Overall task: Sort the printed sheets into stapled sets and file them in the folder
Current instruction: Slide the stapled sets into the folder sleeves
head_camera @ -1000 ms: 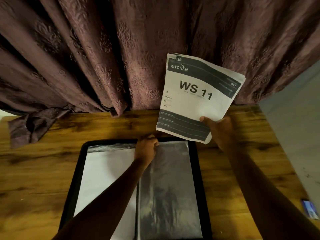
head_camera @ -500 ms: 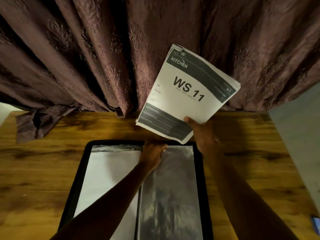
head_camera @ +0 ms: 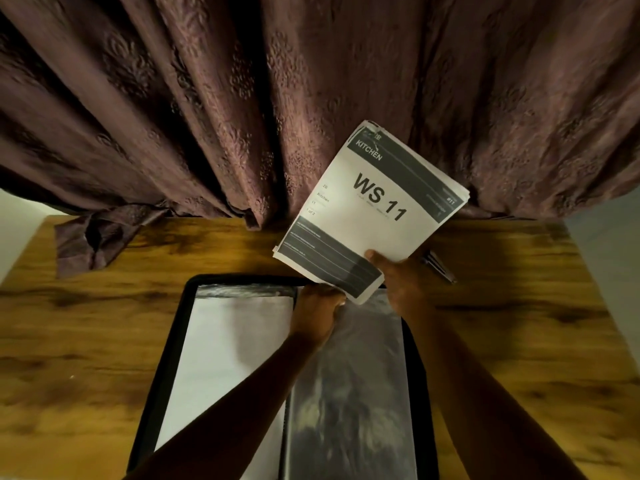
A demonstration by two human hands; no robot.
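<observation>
Up above the far end of the open folder [head_camera: 166, 358], the right hand [head_camera: 403, 285] holds a stapled set of printed sheets [head_camera: 372, 209] by its lower corner. The thumb lies across the front of the top sheet and the other fingers are hidden behind the paper, so the hand pinches the set between them. The set is lifted off the table [head_camera: 86, 341] and tilted, its top edge leaning to the right in front of the curtain [head_camera: 242, 98]. Its top sheet reads "KITCHEN" in a dark band and "WS 11" in large letters, with a second dark band along the bottom.

The left hand [head_camera: 317, 313] rests at the far edge of the folder, near the middle, fingers curled over the top of a clear plastic sleeve [head_camera: 353, 393]; whether they actually pinch the sleeve cannot be told. The lowest corner of the set hangs just above this hand.

The black-edged folder lies open and flat on the wooden table, a white page [head_camera: 228, 358] in its left half and the glossy sleeve in its right. A dark pen-like object [head_camera: 440, 266] lies on the table just right of the right hand, too blurred to identify. A loose fold of the curtain rests on the table's far left.
</observation>
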